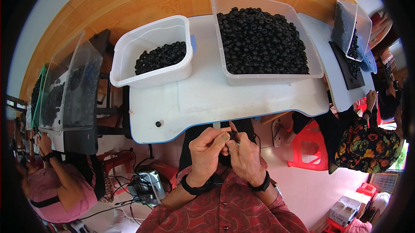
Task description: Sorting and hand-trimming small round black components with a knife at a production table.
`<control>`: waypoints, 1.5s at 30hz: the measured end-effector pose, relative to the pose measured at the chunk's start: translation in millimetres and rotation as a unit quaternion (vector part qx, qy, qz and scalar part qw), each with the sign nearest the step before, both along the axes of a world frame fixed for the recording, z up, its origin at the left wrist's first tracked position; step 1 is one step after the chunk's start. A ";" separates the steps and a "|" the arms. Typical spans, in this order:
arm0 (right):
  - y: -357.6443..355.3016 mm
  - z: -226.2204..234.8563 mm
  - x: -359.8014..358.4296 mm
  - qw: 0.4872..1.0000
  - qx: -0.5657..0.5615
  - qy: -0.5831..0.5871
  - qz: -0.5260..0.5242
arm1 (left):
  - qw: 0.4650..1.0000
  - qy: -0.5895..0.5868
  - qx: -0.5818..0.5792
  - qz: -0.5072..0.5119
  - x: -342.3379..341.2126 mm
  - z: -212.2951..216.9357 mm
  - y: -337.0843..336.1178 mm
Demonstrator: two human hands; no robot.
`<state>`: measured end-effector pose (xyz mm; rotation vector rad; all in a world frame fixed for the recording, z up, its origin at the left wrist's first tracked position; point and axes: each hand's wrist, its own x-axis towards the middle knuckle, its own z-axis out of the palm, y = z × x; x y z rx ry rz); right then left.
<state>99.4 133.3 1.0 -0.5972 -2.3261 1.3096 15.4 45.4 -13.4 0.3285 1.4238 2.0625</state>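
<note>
Only the head view to go on here, so: both your hands, left hand (206, 151) and right hand (245, 159), are curled in close together, thumbs pressed to fingers, pinching a small dark piece (234, 136) right between them. That piece is mostly buried under your fingertips, so I can't make out its shape or tell which way its long axis runs, or which hand carries more of the hold. A thin pointed sliver (232, 125) pokes out of the grip on your right hand's side; its tip points away from you toward the table and leans a bit left. Its lower end is hidden, so no clue how long it is.

Just beyond the grip is the edge of the white table (255, 103). Left of the grip, near that edge, sits one loose black piece (158, 124). Beyond and left you've got a white tub (151, 81) part filled with black pieces; beyond and to the right, a bigger translucent bin (270, 78) heaped with more. Well off right of the grip is a red stool (308, 148). Far left, a co-worker in pink (65, 189) is partly lost in the dark rim.
</note>
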 end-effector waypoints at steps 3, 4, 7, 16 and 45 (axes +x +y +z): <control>-0.3 -1.5 0.0 1.000 -0.027 0.001 0.008 | 0.998 0.050 -0.026 0.013 1.8 0.2 0.2; 0.0 -2.3 0.5 1.000 -0.028 -0.001 0.006 | 0.998 0.050 -0.025 0.013 2.6 -0.4 0.7; -0.7 -4.8 1.4 1.000 -0.019 -0.011 0.008 | 0.998 0.063 -0.022 0.022 4.1 -3.3 1.2; -1.9 -13.9 5.2 0.982 -0.186 0.040 -0.017 | 0.988 -0.133 0.068 -0.032 -0.2 -7.9 -0.7; -4.6 6.0 7.1 0.988 -0.144 0.048 -0.013 | 0.958 -0.235 0.121 -0.109 -9.7 -2.4 -7.6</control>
